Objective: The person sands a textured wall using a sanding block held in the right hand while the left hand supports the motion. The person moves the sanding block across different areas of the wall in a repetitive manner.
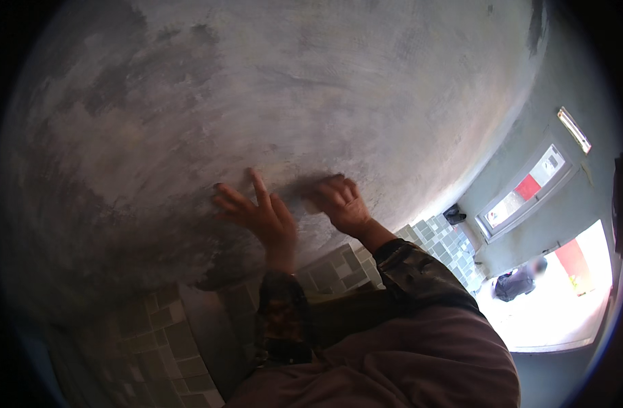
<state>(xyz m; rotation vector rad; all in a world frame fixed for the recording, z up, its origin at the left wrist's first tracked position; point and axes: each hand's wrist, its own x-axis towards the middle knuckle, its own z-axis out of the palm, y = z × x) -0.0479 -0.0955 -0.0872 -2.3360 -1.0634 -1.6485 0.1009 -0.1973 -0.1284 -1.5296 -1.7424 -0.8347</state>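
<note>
A large, patchy grey plastered wall (291, 102) fills most of the view before me. My left hand (263, 214) is at the lower middle, its fingers spread against or just off the wall, with nothing in it. To its right, my right hand (342, 204) is blurred, its fingers bent towards the wall. A small pale patch shows under its fingers; whether it is a held thing cannot be told. Dark smudges lie on the wall around both hands.
Tiled floor (163, 336) shows below the wall and beside me. A dark bag-like object (454, 214) lies at the far corner. At the right are a window (525, 188), a lit tube lamp (574, 130) and a bright doorway (561, 316), where another person (515, 283) is seen.
</note>
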